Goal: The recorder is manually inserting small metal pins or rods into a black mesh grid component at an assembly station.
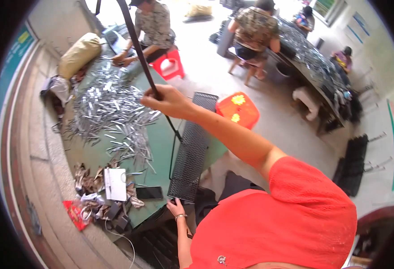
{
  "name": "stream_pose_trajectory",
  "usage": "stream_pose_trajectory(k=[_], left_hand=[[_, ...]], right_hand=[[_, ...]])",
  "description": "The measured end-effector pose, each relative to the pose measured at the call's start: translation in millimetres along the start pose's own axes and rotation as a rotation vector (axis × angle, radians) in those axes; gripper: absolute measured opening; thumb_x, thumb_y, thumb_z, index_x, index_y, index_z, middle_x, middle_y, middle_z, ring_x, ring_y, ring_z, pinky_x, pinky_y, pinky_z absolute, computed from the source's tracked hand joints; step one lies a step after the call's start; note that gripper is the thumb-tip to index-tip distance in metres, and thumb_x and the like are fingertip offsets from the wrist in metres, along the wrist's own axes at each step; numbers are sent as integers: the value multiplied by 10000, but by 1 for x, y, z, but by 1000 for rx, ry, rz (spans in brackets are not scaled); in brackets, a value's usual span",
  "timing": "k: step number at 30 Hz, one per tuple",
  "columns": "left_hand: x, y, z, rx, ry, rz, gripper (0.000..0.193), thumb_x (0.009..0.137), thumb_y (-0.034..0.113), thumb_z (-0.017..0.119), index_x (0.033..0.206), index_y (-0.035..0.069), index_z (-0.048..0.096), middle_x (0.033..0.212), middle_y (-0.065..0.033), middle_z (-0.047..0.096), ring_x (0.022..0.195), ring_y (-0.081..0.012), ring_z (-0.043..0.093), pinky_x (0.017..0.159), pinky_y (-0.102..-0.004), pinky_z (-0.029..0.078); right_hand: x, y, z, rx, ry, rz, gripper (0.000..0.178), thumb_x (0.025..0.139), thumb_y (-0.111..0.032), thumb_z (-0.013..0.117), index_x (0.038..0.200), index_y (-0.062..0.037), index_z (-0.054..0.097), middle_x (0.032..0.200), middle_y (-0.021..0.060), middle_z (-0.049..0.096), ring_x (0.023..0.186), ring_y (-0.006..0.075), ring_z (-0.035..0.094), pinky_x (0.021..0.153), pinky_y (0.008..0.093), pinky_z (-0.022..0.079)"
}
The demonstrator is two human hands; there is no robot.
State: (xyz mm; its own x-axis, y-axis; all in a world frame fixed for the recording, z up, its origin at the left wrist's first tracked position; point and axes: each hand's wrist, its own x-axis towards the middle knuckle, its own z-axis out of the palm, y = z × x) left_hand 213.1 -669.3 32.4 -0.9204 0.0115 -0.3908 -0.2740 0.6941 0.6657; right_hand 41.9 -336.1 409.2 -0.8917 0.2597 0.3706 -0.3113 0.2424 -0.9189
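A long black metal mesh rack (189, 154) lies along the right edge of the green table, slanting away from me. At its near end my left hand (176, 208) has its fingers closed at the rack's corner; a watch or bracelet is on that wrist. My right hand (163, 102) is raised over the table, closed round a long black bar (136, 45). The bar runs from the top of the view down to the rack's side; whether it is joined there I cannot tell. Thin black wire edges the rack's left side.
Many small silver metal strips (105, 101) cover the green table (159, 134). Nearer lie a phone (149, 193), a white notepad (115, 184) and crumpled wrappings. A red stool (239, 110) stands right of the rack. Co-workers (154, 27) sit at this table and another one.
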Motion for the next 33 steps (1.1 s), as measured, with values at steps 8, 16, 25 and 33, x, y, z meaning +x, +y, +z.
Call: stream_pose_trajectory(k=[8, 16, 25, 33], left_hand=[[-150, -118, -5, -45, -256, -304, 275, 831, 164, 546, 1050, 6, 595, 788, -92, 634, 670, -166, 602, 638, -298, 490], [-290, -83, 19, 127, -371, -398, 335, 835, 237, 554, 1110, 51, 594, 884, -89, 646, 766, -171, 596, 691, -296, 483], [-264, -106, 54, 114, -365, 47, 307, 803, 251, 558, 1013, 33, 610, 945, -180, 642, 900, -300, 619, 789, -364, 483], [-319, -96, 36, -66, -311, 81, 309, 848, 176, 551, 1093, -12, 564, 900, -121, 656, 811, -175, 637, 743, -281, 489]], right_hand=[[-192, 96, -69, -289, -342, 69, 322, 800, -296, 592, 786, 25, 566, 759, 213, 564, 753, 341, 574, 665, 424, 455], [-445, 142, -178, -632, -863, 523, 294, 787, -299, 608, 879, -20, 625, 844, 191, 632, 819, 371, 602, 723, 451, 479], [-564, 121, -231, -731, -651, 632, 243, 777, -260, 614, 911, -57, 630, 877, 187, 626, 870, 360, 591, 745, 454, 482], [-688, 81, -204, -836, -670, 783, 263, 773, -260, 603, 923, -51, 657, 884, 199, 628, 878, 355, 598, 768, 433, 485]])
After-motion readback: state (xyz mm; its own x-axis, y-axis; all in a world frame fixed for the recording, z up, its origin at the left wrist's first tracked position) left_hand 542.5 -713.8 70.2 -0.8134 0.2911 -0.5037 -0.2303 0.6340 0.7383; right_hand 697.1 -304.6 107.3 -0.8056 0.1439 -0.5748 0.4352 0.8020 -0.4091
